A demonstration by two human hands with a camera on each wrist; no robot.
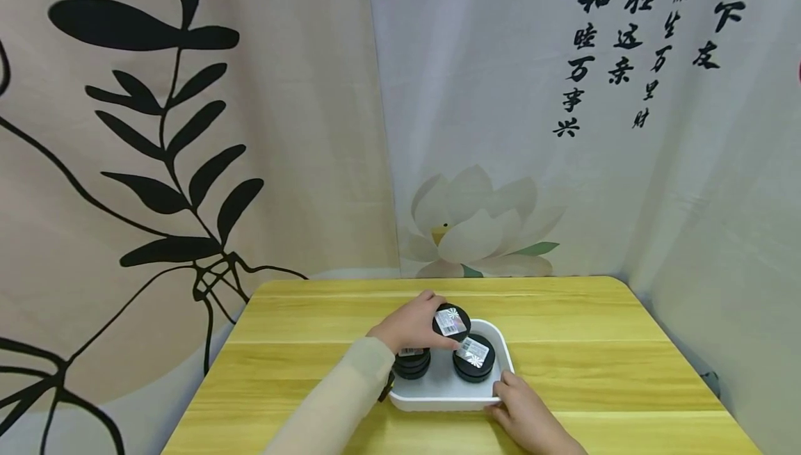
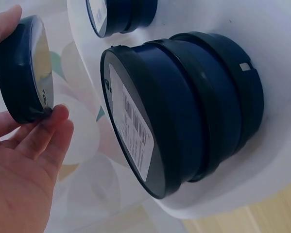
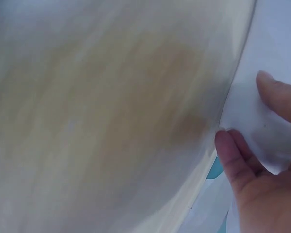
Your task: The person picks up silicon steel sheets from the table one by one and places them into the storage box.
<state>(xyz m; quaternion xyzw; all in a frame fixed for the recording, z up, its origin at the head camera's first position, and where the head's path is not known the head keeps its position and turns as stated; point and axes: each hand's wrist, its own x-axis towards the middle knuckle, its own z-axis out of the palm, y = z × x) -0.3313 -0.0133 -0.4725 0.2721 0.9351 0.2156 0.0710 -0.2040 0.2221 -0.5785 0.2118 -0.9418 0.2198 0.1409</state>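
My left hand (image 1: 409,323) pinches a flat black round case (image 1: 451,321) by its edge between thumb and fingers, above the white tray (image 1: 432,405). The case has a barcode label on its face; in the left wrist view the held case (image 2: 19,73) stands on edge, showing a shiny face. Below it in the tray is a stack of similar black cases (image 1: 474,364), its top one also labelled. A second stack (image 1: 411,364) sits at the tray's left, partly hidden by the left hand. My right hand (image 1: 522,410) grips the tray's front right corner, thumb at the rim.
The tray stands on a wood-grain table (image 1: 601,357), near its front side. Behind the table hangs a pale cloth backdrop (image 1: 325,128) with printed black leaves, a lotus flower (image 1: 478,222) and dark written characters.
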